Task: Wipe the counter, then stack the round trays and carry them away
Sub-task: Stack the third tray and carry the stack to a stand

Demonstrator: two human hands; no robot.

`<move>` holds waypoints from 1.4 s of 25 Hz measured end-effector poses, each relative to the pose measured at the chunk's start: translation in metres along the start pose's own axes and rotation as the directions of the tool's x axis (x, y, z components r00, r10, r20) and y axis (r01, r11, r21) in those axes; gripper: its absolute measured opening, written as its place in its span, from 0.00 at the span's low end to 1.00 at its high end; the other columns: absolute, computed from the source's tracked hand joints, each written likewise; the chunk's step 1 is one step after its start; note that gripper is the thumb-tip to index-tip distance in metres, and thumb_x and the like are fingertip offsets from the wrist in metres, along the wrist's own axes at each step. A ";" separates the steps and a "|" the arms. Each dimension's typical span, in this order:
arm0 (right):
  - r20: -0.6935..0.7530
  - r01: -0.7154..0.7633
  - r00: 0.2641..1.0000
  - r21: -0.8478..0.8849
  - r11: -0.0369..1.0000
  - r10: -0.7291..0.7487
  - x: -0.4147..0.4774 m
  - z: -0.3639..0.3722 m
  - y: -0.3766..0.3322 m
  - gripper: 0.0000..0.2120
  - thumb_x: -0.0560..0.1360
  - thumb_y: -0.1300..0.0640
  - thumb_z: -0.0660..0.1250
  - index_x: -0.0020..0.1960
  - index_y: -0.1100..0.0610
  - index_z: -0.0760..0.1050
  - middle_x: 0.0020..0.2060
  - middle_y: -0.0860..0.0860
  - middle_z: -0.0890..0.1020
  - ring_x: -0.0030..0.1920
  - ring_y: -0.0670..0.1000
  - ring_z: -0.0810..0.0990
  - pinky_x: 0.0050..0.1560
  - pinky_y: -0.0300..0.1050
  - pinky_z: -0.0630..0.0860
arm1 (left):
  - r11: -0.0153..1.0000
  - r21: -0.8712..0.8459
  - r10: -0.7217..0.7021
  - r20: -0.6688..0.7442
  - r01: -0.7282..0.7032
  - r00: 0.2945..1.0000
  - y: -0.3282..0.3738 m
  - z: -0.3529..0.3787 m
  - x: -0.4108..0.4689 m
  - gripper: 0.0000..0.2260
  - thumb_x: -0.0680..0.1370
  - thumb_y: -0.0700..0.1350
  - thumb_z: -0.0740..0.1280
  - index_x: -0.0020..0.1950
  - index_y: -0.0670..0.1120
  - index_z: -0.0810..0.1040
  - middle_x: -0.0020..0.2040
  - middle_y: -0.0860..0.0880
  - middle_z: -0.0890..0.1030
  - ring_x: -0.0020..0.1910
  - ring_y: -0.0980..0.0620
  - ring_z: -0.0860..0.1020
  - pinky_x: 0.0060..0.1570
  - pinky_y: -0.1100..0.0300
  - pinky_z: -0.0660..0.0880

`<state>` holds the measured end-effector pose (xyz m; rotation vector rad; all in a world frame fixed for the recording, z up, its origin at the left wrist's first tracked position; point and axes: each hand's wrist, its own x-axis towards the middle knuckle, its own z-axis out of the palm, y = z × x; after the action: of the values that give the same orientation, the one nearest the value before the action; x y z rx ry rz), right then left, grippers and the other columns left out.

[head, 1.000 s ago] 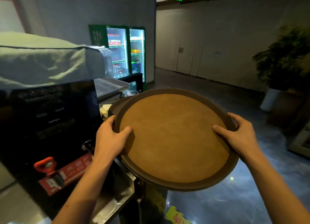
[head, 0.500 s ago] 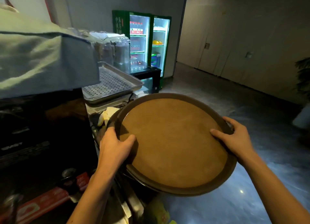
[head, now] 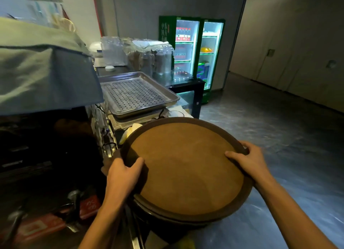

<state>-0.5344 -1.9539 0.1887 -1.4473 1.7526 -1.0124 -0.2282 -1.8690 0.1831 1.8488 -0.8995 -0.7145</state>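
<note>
I hold a stack of round brown trays (head: 188,166) in front of me, level, with a cork-coloured inner face and a dark rim. A second rim shows under the top tray at its near edge. My left hand (head: 122,176) grips the left rim, thumb lying on the tray face. My right hand (head: 249,163) grips the right rim, thumb on top. The stack hangs beside the right end of the counter, partly over the floor.
A perforated metal tray (head: 135,94) sits on the counter just beyond the stack. A dark machine (head: 46,155) under a grey cloth (head: 42,66) fills the left. Clear jars (head: 149,58) and a lit drinks fridge (head: 193,51) stand behind. Grey floor (head: 279,129) stretches to the right.
The view has turned left and down along the counter, so the metal tray and fridge look closer. The trays stay in both hands with the same grip.
</note>
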 end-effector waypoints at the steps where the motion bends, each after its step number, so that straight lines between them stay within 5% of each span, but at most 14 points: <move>1: 0.021 0.008 1.000 -0.006 1.000 -0.007 0.007 0.001 0.000 0.28 0.68 0.55 0.77 0.65 0.55 0.73 0.59 0.55 0.79 0.50 0.52 0.77 0.52 0.52 0.76 | 1.000 -0.008 -0.001 -0.025 0.000 1.000 0.002 0.002 -0.003 0.24 0.64 0.60 0.68 0.51 0.46 0.76 0.44 0.45 0.82 0.43 0.46 0.80 0.44 0.47 0.80; 7: 0.079 0.058 0.995 -0.018 0.998 -0.057 0.036 0.009 0.007 0.29 0.70 0.52 0.75 0.68 0.54 0.70 0.61 0.55 0.77 0.52 0.51 0.74 0.51 0.49 0.74 | 0.994 0.052 -0.090 -0.101 0.096 0.991 -0.001 0.010 -0.009 0.27 0.61 0.64 0.65 0.43 0.40 0.76 0.39 0.41 0.80 0.38 0.42 0.80 0.32 0.52 0.77; 11: 0.055 0.093 0.995 -0.094 0.991 -0.088 0.042 0.013 0.011 0.28 0.69 0.46 0.74 0.65 0.52 0.72 0.61 0.54 0.71 0.52 0.51 0.73 0.50 0.48 0.74 | 0.991 0.077 -0.099 -0.116 0.108 0.988 0.007 0.011 -0.012 0.14 0.74 0.52 0.69 0.44 0.41 0.74 0.40 0.39 0.80 0.37 0.42 0.79 0.32 0.53 0.73; 20: 0.057 0.136 0.990 -0.121 0.983 -0.130 0.045 0.021 0.024 0.37 0.61 0.33 0.67 0.65 0.51 0.75 0.57 0.53 0.76 0.54 0.50 0.78 0.53 0.49 0.78 | 0.995 0.038 -0.088 -0.135 0.094 0.987 0.004 0.009 -0.008 0.11 0.77 0.50 0.68 0.49 0.45 0.71 0.43 0.43 0.77 0.41 0.46 0.76 0.37 0.54 0.72; 23: 0.045 0.166 0.986 -0.148 0.975 -0.161 0.041 0.018 0.020 0.25 0.68 0.41 0.69 0.61 0.50 0.77 0.54 0.51 0.78 0.52 0.48 0.78 0.52 0.47 0.77 | 0.995 0.074 -0.062 -0.110 0.070 0.992 0.010 0.006 -0.013 0.10 0.78 0.48 0.67 0.45 0.43 0.72 0.38 0.45 0.73 0.35 0.50 0.71 0.33 0.55 0.68; 26: 0.000 0.188 0.982 -0.138 0.972 -0.190 0.036 0.015 0.016 0.13 0.75 0.57 0.68 0.59 0.55 0.79 0.45 0.47 0.80 0.46 0.46 0.79 0.46 0.42 0.75 | 0.958 0.284 0.040 0.031 -0.048 0.999 0.021 -0.001 -0.020 0.10 0.80 0.50 0.63 0.41 0.49 0.68 0.35 0.50 0.71 0.32 0.55 0.69 0.32 0.59 0.67; 29: -0.069 0.151 0.984 -0.154 0.976 -0.163 0.026 0.013 0.011 0.12 0.78 0.59 0.65 0.60 0.58 0.79 0.46 0.48 0.81 0.44 0.46 0.78 0.50 0.46 0.76 | 0.864 0.483 0.099 0.113 -0.142 0.989 0.025 -0.009 -0.021 0.16 0.80 0.56 0.60 0.46 0.43 0.65 0.38 0.51 0.73 0.36 0.50 0.72 0.41 0.56 0.70; 32: -0.114 0.138 0.981 -0.174 0.975 -0.159 0.007 0.017 0.010 0.12 0.81 0.59 0.60 0.58 0.61 0.79 0.48 0.54 0.81 0.45 0.49 0.77 0.47 0.43 0.73 | 0.822 0.512 0.165 0.207 -0.250 0.964 0.019 -0.012 -0.014 0.13 0.79 0.57 0.59 0.50 0.47 0.65 0.44 0.48 0.77 0.42 0.47 0.75 0.44 0.56 0.71; 35: -0.128 0.131 0.979 -0.202 0.971 -0.158 -0.027 0.013 0.005 0.13 0.82 0.56 0.58 0.51 0.64 0.78 0.45 0.59 0.82 0.45 0.56 0.80 0.44 0.47 0.76 | 0.811 0.472 0.246 0.263 -0.346 0.933 0.011 -0.014 -0.013 0.25 0.79 0.58 0.59 0.70 0.44 0.69 0.50 0.45 0.78 0.49 0.44 0.77 0.47 0.55 0.72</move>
<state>-0.5204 -1.9287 0.1779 -1.6806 1.9141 -1.0689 -0.2275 -1.8546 0.1997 2.0422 -1.5927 -0.4828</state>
